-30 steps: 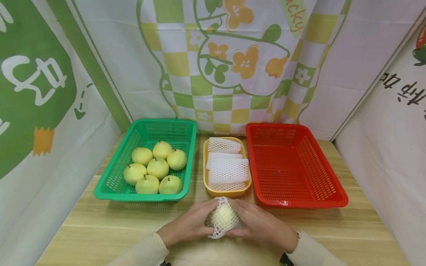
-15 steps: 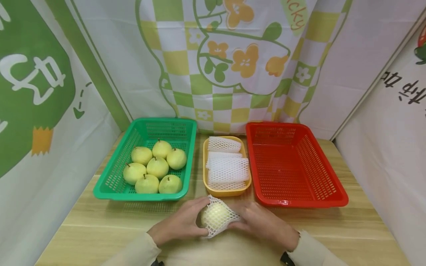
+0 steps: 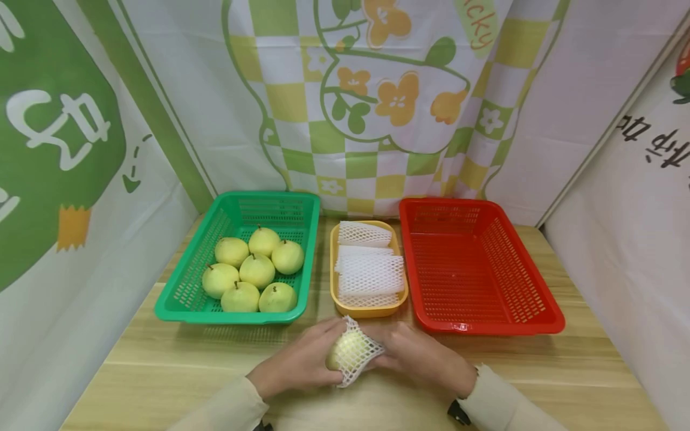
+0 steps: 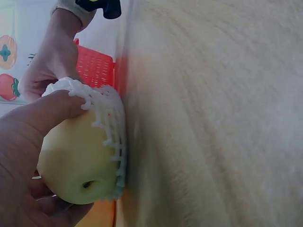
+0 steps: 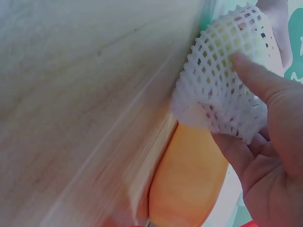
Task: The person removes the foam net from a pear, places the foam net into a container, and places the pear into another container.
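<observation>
In the head view my left hand [image 3: 304,360] grips a pale yellow-green pear [image 4: 78,151] from the left. Its thumb lies over the edge of a white foam net sleeve [image 5: 215,61], which covers the pear's right part. The left wrist view shows the pear's near end bare, with a small dark hollow in it. From the right, my right hand [image 3: 426,358] holds the tapering end of the sleeve between thumb and fingers. Pear and sleeve are close over the table, at its front middle.
A green basket [image 3: 309,263] at the left holds several bare pears [image 3: 257,271]. Behind the hands stands a yellow tub [image 3: 372,312] with white foam sleeves [image 3: 371,275]. The red basket [image 3: 453,275] is at the right on the wooden table [image 3: 178,377]. Printed cloth [image 3: 345,167] hangs behind.
My right hand has gone from cupping the netted pear to holding the sleeve's right end. Pear and left hand shifted left, then slightly back. More bare pear shows at the left.
</observation>
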`<state>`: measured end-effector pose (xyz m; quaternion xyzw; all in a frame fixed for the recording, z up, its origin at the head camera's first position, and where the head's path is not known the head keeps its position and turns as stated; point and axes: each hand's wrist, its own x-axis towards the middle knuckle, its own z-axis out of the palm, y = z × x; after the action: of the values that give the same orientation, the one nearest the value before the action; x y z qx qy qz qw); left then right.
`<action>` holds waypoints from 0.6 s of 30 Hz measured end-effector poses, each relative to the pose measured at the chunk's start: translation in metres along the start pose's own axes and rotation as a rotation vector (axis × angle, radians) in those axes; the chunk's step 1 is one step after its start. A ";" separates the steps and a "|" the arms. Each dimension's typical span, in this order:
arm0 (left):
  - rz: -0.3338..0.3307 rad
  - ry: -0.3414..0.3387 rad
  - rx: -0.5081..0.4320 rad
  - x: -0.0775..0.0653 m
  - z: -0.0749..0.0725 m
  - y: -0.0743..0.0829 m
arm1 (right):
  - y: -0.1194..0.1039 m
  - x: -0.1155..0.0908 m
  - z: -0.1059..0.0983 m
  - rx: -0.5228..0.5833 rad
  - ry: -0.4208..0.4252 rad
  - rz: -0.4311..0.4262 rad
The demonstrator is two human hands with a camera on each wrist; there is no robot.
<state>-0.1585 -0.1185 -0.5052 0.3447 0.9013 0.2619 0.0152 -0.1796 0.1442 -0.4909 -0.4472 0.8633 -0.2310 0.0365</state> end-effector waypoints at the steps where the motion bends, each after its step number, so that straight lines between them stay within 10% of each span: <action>1: -0.001 0.006 0.005 0.000 0.000 0.000 | 0.000 -0.001 0.000 -0.004 0.005 0.002; 18: -0.055 0.007 0.029 -0.014 -0.016 0.002 | -0.005 -0.007 -0.005 -0.058 0.021 -0.020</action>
<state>-0.1499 -0.1338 -0.4928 0.3192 0.9142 0.2492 0.0142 -0.1734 0.1493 -0.4855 -0.4544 0.8654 -0.2110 0.0121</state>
